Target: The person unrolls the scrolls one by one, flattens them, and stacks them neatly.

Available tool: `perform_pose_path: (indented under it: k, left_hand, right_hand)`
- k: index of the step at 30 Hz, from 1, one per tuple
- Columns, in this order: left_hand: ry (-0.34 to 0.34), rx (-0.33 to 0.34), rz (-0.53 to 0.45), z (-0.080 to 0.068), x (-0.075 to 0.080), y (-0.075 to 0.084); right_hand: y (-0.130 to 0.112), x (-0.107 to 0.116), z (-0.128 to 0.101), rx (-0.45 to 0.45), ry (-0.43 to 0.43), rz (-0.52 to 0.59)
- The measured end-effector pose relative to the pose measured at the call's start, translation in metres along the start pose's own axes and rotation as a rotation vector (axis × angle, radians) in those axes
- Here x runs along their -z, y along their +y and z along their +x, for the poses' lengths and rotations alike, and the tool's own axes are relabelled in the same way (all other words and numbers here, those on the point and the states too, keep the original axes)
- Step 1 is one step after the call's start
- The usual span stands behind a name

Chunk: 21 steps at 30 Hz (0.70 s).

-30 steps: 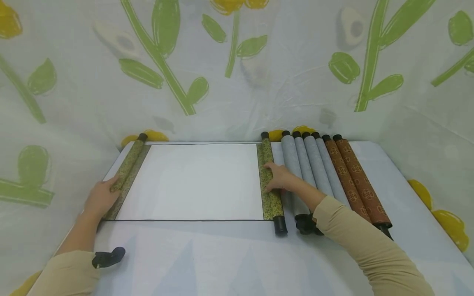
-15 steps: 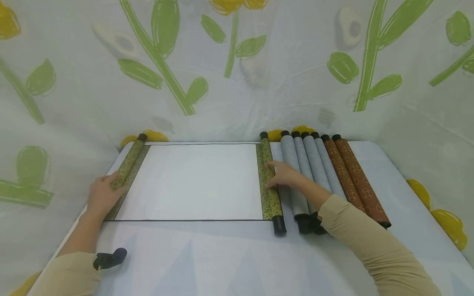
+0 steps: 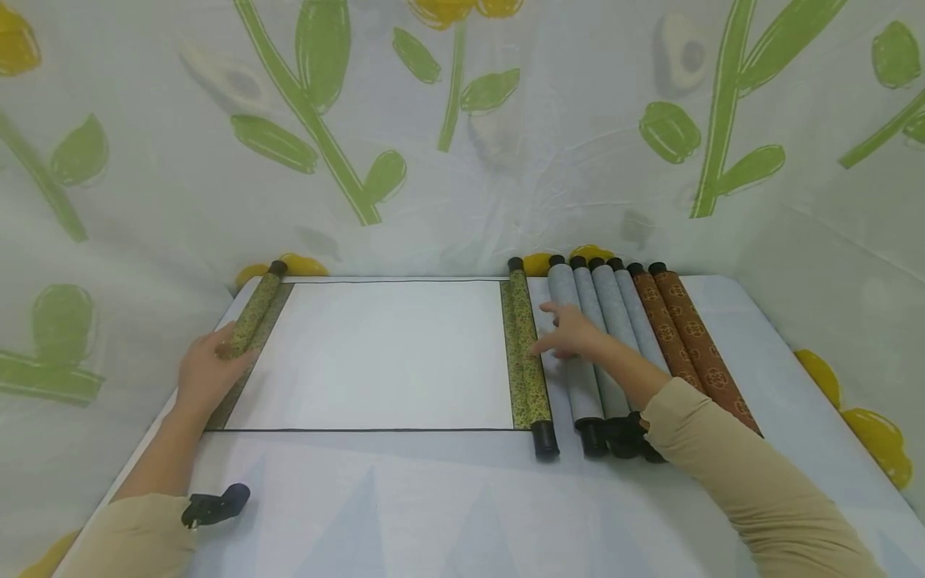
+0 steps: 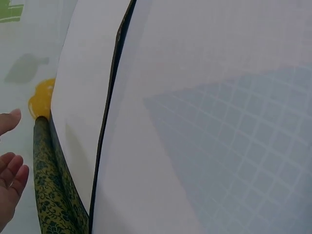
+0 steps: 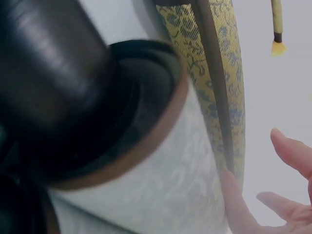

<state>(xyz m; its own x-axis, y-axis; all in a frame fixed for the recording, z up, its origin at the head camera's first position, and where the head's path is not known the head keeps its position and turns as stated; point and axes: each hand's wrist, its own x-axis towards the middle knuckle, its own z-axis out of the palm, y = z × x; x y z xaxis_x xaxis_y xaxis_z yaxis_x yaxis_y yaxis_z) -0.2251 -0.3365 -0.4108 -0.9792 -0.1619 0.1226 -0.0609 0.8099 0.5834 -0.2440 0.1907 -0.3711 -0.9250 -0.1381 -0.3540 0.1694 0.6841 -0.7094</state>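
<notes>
An unrolled scroll with blank white paper (image 3: pixel 376 353) lies flat on the table between two green patterned rollers. My left hand (image 3: pixel 209 365) rests against the left roller (image 3: pixel 253 317). In the left wrist view its fingers (image 4: pixel 12 170) are straight beside that roller (image 4: pixel 51 195). With its fingers spread, my right hand (image 3: pixel 567 333) lies just right of the right roller (image 3: pixel 523 353), over the nearest grey rolled scroll (image 3: pixel 578 377). The right wrist view shows straight fingers (image 5: pixel 292 156) beside the green roller (image 5: pixel 219 73) and the grey scroll (image 5: pixel 161 190).
Several rolled scrolls lie side by side to the right, some grey (image 3: pixel 614 321), two brown (image 3: pixel 686 337), with black end caps (image 3: pixel 592 437) towards me. A small black object (image 3: pixel 215 504) sits by my left sleeve. Flower-printed cloth walls (image 3: pixel 462 144) surround the pale table (image 3: pixel 462 514).
My right hand has come off the right green roller and shifted right, over the grey scroll. The left hand has slid a little farther up the left roller.
</notes>
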Motion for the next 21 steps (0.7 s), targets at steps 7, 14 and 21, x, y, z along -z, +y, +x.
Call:
perform_pose_path:
  k: [7, 14, 21]
  left_hand:
    - [-0.014, 0.003, -0.041, 0.002, -0.001, 0.013]
    - [-0.087, -0.048, -0.109, 0.005, -0.004, 0.026]
    - [-0.154, -0.060, -0.055, 0.008, -0.007, 0.043]
  right_hand:
    - [0.006, 0.006, -0.002, 0.001, 0.064, 0.046]
    - [0.010, 0.016, -0.006, 0.028, 0.161, 0.064]
    - [0.014, 0.035, -0.016, 0.059, 0.211, 0.024]
